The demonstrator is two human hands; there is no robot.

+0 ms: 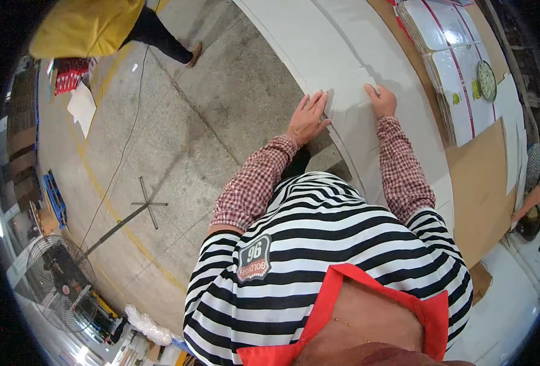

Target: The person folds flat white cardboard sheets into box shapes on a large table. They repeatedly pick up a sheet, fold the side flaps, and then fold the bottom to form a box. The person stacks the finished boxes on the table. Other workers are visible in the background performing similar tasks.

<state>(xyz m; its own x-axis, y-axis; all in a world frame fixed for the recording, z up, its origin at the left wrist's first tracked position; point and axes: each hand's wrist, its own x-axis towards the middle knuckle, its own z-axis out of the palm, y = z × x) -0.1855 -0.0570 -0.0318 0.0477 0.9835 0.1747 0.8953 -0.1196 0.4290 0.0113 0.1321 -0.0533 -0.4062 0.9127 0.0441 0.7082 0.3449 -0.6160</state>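
A pale grey-white cardboard sheet (pixel 350 100) lies along the table's left edge, between my two hands. My left hand (pixel 308 121) rests at its left border with the fingers stretched out flat against it. On the right, my right hand (pixel 384 102) is closed, thumb and bent fingers pinching the raised far edge of that sheet. Longer white cardboard (pixel 294 30) runs on beyond, toward the top. Both my forearms wear red-and-white checked sleeves.
Right of the sheet stands a strapped stack of flat cartons (pixel 450 73) with a round green-patterned item (pixel 487 81) on it. Brown cardboard (pixel 480 189) lies nearer. A floor fan (pixel 63 280) stands left; a person in yellow (pixel 90 27) walks at far left. Another person is at right.
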